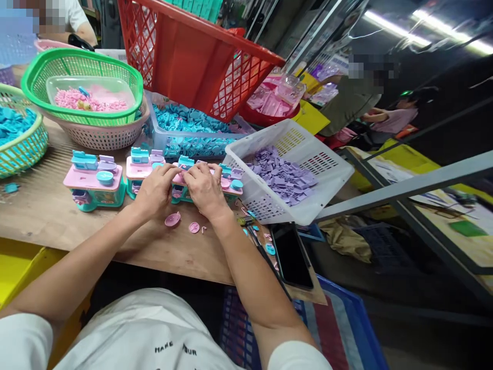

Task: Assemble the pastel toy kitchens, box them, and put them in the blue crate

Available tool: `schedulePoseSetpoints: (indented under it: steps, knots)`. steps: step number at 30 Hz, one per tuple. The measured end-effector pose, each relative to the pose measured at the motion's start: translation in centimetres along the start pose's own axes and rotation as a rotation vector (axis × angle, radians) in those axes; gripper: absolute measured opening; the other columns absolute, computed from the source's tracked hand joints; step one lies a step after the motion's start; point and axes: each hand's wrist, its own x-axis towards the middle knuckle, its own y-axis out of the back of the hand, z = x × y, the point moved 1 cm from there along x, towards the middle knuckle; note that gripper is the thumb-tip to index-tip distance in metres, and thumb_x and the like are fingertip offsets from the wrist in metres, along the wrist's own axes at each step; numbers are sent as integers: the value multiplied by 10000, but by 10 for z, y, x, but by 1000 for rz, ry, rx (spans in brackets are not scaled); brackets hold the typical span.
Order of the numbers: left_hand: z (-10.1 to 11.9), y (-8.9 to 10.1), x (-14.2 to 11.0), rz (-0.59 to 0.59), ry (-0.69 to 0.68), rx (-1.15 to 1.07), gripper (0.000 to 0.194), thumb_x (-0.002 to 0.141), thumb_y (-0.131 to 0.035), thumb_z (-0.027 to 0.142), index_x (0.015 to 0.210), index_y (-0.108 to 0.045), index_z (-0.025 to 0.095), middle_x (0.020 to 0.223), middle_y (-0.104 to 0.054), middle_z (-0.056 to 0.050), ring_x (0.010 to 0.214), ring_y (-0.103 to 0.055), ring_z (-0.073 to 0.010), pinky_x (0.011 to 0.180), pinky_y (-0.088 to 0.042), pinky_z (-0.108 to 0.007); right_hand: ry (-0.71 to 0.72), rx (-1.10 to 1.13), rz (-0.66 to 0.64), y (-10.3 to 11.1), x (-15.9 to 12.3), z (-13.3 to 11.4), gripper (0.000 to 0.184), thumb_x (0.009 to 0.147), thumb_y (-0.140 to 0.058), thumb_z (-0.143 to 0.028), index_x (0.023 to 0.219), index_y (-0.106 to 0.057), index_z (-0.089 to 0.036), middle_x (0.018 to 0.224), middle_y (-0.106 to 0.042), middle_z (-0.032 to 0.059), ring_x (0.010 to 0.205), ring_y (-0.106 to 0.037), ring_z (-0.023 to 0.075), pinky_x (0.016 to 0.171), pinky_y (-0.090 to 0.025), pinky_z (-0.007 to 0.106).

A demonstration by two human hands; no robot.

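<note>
Several toy kitchen units with pink tops and teal bases stand in a row on the wooden table. My left hand (154,189) and my right hand (205,188) meet over a toy kitchen unit (177,193) in the middle of the row. Fingers of both hands are bent and pressed to its pink top; any small part between them is hidden. To the left stands another toy kitchen unit (94,180) with a blue round basin. Just below the hands lie a pink toy pan (172,219), a pink disc (194,227) and a tiny pink hook (204,229).
A white basket (323,192) of purple parts stands at right, beside a phone (291,254). Behind are a clear bin (192,143) of blue parts, a tilted red basket (188,56) and a green basket (34,77). Other people sit in the background.
</note>
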Motion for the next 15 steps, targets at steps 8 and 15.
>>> schedulePoseSetpoints:
  steps: [8, 15]
  knots:
    - [8, -5, 7, -185, -10, 265, 493, 847, -420, 1, 1300, -578, 116, 1222, -658, -144, 1115, -592, -280, 989, -515, -414, 0, 28, -117, 2, 5, -12, 390, 1042, -344, -83, 1112, -727, -109, 1119, -680, 176, 1159, -526, 317, 995, -341, 502]
    - [18, 7, 17, -244, 15, 306, 404, 885, -437, 19, 1259, -578, 78, 1182, -633, -169, 1136, -608, -301, 1009, -502, -435, -84, 111, -20, 6, -17, -1, 412, 1042, -350, -122, 1281, -683, -163, 1286, -659, 157, 1269, -509, 307, 1078, -352, 508]
